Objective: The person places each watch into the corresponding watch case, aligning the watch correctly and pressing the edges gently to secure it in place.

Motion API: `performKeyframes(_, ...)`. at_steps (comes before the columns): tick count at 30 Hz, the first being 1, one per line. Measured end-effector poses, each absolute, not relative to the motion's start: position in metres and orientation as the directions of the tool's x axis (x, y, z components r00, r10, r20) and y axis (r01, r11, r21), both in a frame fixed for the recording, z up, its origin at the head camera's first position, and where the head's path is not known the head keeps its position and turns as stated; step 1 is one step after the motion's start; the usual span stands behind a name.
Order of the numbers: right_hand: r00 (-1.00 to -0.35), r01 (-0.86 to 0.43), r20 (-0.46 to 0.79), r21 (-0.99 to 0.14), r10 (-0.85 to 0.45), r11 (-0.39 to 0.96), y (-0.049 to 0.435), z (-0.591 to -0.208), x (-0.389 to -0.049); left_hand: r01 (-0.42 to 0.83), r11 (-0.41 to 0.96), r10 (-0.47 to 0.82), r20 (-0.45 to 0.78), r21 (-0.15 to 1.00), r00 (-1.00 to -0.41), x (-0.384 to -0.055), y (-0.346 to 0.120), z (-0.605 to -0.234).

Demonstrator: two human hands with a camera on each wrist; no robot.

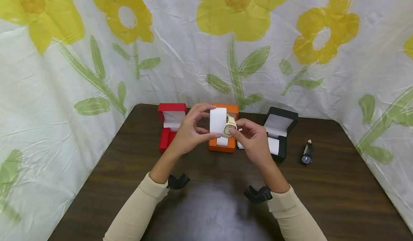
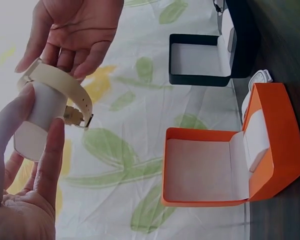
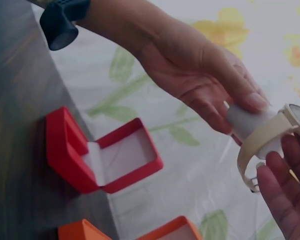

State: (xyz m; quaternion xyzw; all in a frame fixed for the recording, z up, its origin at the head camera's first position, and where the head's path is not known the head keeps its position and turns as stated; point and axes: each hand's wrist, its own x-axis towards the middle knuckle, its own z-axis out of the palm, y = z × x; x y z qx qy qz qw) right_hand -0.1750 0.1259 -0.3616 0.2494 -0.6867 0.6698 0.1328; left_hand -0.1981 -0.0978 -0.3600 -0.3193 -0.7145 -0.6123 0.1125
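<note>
Watch with a cream strap and rounded-square cream case [image 1: 230, 129] is up off the dark wood-look tabletop [image 1: 338, 190], strap curving around one end of a smooth white cushion [image 1: 218, 121]. Left hand [image 1: 190, 130] has the cushion pinched between thumb and fingers; right hand [image 1: 257, 140] is gripping the watch, thumb at the dial. I'd guess both are light — bendy strap, hard case, squishy cushion. Personally I'd grab the case by its edges, since the dial cover could smudge or scratch, and squeeze the cushion's sides.

No legible text, labels, numbers or signs.
</note>
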Motion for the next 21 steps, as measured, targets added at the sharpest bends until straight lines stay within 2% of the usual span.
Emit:
performKeyframes(7,-0.856,-0.503,0.502,-0.864,-0.122,-0.022,0.131,-0.36,-0.176,0.609,0.06,0.327,0.56,0.791,-0.761,-0.201,-0.101,-0.362)
performKeyframes(13,-0.862,-0.499,0.501,-0.865,-0.075,-0.04,0.138,-0.358,-0.18,0.61,0.054,0.394,0.544,0.791,-0.741,-0.2,-0.102,-0.359)
performKeyframes(21,-0.85,-0.518,0.52,-0.854,-0.085,-0.045,0.141,-0.357,-0.181,0.596,0.045,0.454,0.515,0.802,-0.727,-0.198,-0.097,-0.36)
